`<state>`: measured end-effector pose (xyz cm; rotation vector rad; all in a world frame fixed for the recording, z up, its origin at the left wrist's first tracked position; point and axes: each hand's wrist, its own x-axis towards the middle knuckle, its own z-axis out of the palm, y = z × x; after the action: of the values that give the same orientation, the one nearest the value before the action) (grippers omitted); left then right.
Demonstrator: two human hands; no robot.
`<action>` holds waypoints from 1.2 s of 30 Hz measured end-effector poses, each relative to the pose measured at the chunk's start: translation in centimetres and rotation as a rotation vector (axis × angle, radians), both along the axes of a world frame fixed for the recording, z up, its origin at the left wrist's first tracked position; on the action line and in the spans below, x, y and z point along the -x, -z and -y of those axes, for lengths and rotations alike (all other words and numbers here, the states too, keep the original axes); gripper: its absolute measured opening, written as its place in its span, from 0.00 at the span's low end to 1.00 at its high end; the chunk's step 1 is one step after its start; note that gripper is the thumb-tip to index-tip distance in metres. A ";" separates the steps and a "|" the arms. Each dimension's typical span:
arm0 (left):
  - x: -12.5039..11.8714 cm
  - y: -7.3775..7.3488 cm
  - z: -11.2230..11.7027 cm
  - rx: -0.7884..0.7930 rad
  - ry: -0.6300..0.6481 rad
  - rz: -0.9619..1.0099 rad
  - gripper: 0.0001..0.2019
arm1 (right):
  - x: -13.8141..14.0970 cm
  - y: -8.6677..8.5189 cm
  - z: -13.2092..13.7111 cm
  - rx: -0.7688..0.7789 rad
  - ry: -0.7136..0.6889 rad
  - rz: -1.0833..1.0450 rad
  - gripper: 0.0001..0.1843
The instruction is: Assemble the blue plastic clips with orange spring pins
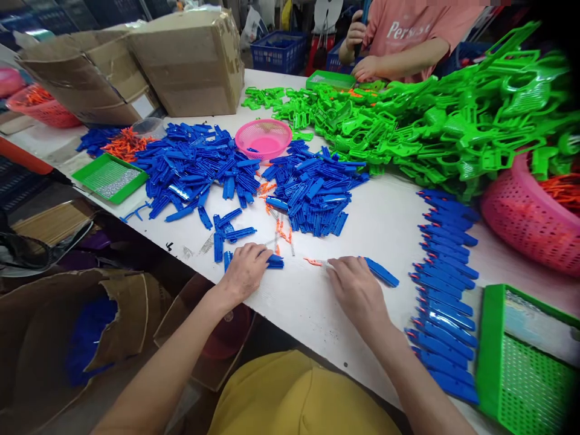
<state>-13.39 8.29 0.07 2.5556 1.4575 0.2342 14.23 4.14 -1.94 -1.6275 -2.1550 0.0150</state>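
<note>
My left hand (247,272) is closed on a long blue plastic piece (275,263) at the table's front edge, its fingers covering most of it. To the right, my right hand (356,290) pinches a small orange plastic piece with a metal spring (315,261) on it, held close to the tabletop. Just beyond those fingers lies another blue piece (383,273), partly hidden by the hand. Between and above both hands are loose springs and small orange pieces (278,232). A large pile of blue pieces (317,193) is behind them.
A row of blue pieces with orange tips (446,290) lies at right, beside a green tray (493,356) and a pink basket (521,211). Green toy-gun parts (385,121) are heaped behind. A pink bowl (263,133) and cardboard boxes (190,66) stand farther back. A co-worker (408,48) sits opposite.
</note>
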 end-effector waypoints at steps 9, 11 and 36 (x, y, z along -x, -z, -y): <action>-0.4 -0.6 -1.2 0.064 0.080 -0.074 0.06 | 1.1 1.0 -2.0 0.096 -0.059 0.048 0.17; -0.1 -0.7 -1.3 0.093 0.063 -0.014 0.06 | 1.0 1.1 -1.8 0.115 -0.054 -0.005 0.17; -10.7 -0.5 5.7 1.025 -0.577 1.435 0.17 | 1.5 -3.2 4.2 0.485 0.082 -0.760 0.11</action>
<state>-2.74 2.60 0.55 0.6708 1.0716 0.8549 12.70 -0.08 1.22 -1.5810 -1.5455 1.0249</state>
